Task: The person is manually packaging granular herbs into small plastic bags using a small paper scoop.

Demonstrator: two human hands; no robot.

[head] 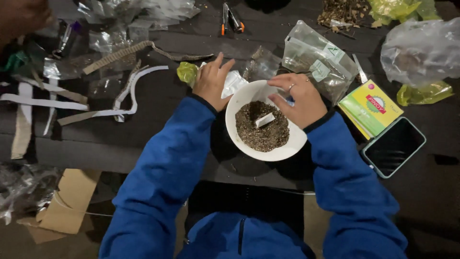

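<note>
Dark table [143,148]: right hand [297,100] pinches white slip [265,120] over bowl [292,148]; left hand [213,81] spread beside yellow-green packet [371,108].

Blurred beyond telling: dark brownish shape [21,17] at top-left corner. Cut by left edge: crumpled clear plastic bag [21,189]. Partly hidden under right hand [297,98]: small blue object [290,102].

Clear plastic bag [314,60] with pale green labels, right of centre, upper surface. Yellow-green flat box [370,108] at right. Dark-screened phone [394,146] in teal case just below it.
</note>
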